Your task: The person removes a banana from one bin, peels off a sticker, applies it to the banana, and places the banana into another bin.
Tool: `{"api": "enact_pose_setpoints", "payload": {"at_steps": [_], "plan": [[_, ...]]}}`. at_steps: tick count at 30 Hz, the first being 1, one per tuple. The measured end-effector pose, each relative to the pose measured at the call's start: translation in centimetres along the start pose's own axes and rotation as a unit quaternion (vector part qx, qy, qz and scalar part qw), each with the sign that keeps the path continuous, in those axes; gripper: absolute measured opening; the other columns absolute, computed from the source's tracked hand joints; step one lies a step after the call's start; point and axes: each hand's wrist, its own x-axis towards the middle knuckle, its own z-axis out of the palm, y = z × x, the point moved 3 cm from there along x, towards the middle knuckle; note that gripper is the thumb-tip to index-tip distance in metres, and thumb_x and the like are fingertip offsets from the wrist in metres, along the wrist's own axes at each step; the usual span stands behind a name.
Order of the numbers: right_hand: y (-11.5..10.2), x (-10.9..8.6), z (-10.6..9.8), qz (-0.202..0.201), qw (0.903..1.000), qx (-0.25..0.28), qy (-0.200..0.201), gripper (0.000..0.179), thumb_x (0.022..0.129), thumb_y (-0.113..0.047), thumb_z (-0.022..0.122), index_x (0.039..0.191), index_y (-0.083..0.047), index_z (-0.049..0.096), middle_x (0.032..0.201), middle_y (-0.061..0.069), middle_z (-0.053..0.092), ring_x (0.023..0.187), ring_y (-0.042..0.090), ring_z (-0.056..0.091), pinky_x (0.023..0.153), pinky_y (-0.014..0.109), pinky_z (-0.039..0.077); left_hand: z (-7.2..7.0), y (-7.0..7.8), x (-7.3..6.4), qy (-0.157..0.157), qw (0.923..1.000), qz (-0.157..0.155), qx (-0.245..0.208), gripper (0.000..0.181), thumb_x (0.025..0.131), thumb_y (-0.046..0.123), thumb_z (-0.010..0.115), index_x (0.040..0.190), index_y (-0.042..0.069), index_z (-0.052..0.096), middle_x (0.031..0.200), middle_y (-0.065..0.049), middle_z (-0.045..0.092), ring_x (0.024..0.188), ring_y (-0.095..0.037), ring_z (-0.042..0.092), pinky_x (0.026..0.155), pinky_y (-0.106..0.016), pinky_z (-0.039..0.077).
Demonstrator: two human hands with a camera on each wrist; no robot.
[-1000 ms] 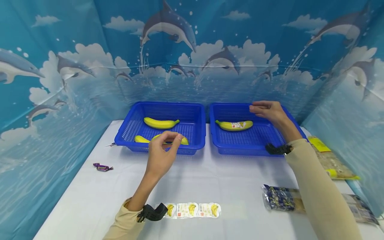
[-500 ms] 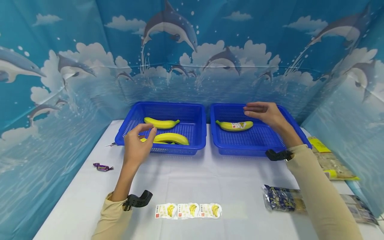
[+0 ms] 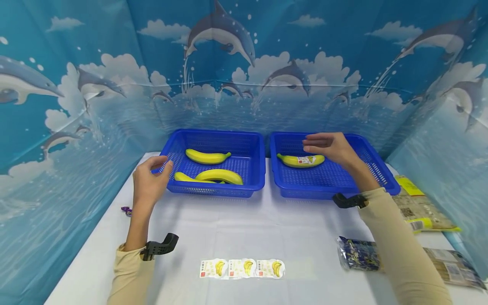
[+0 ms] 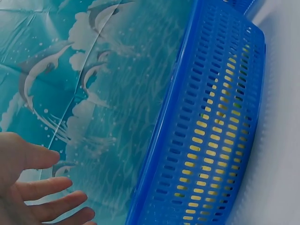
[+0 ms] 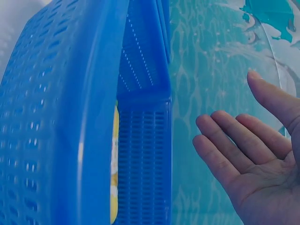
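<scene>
1. The left hand's (image 3: 150, 180) fingers are slightly spread; right of them, three yellow bananas (image 3: 219, 175) lie in a blue perforated plastic basket (image 3: 255, 187).
2. The right hand's (image 3: 331, 148) fingers are extended, thumb apart; below their tips, a yellow banana (image 3: 288, 160) bearing a white banana-picture label (image 3: 306, 159) lies in a second blue basket (image 3: 305, 189).
3. Nearer than either hand's fingers, three white banana stickers (image 3: 242, 268) show red squares, characters too small to read.

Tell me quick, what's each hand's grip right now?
Left hand: open, fingers relaxed, holding nothing.
Right hand: open, palm bare, holding nothing.
</scene>
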Motion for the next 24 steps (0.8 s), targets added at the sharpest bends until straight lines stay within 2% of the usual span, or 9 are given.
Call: {"api": "enact_pose_setpoints", "payload": {"at_steps": [6,10,16,20,24], "plan": [[-0.9,0.3,1.3,-0.021,0.9997,0.012,-0.009,0.057,0.102,-0.026,0.079,0.151,-0.002,0.06,0.141,0.019,0.069,0.113,0.001,0.072,0.098,0.021,0.057,-1.0,-0.9,0.3,-0.009,0.9991,-0.038,0.018,0.046,0.109,0.026,0.064,0.146,-0.002,0.063,0.153,-0.024,0.059,0.149,-0.041,0.048,0.119,-0.056,0.045],[-1.2,0.5,2.0,-0.033,0.9991,0.022,-0.012,0.055,0.102,-0.022,0.079,0.149,0.0,0.061,0.14,0.021,0.069,0.113,0.003,0.073,0.097,0.023,0.059,-1.4,-1.7,0.7,-0.016,0.9978,-0.057,0.03,0.053,0.109,0.025,0.064,0.154,0.0,0.055,0.162,-0.023,0.05,0.155,-0.042,0.041,0.123,-0.057,0.041],[-1.4,1.2,3.0,-0.039,0.998,0.047,-0.019,0.053,0.101,-0.019,0.079,0.148,-0.003,0.063,0.141,0.02,0.07,0.114,0.002,0.073,0.096,0.021,0.059,-1.9,-3.4,1.3,-0.033,0.9942,-0.092,0.045,0.06,0.109,0.025,0.063,0.161,0.0,0.045,0.166,-0.024,0.043,0.157,-0.042,0.037,0.126,-0.058,0.036],[-1.5,1.5,3.6,-0.039,0.9971,0.059,-0.028,0.053,0.1,-0.018,0.08,0.149,-0.004,0.063,0.141,0.019,0.069,0.121,0.011,0.072,0.097,0.022,0.059,-2.1,-4.4,1.6,-0.034,0.9931,-0.106,0.038,0.06,0.109,0.024,0.062,0.161,-0.002,0.044,0.163,-0.025,0.047,0.152,-0.043,0.045,0.122,-0.057,0.042],[-1.9,1.9,4.2,-0.047,0.9968,0.055,-0.034,0.052,0.1,-0.017,0.08,0.148,-0.005,0.064,0.141,0.018,0.07,0.129,0.024,0.07,0.096,0.021,0.059,-1.9,-5.1,1.9,-0.034,0.9922,-0.116,0.031,0.058,0.109,0.022,0.061,0.159,-0.004,0.045,0.157,-0.027,0.053,0.143,-0.045,0.055,0.115,-0.056,0.05]]}}
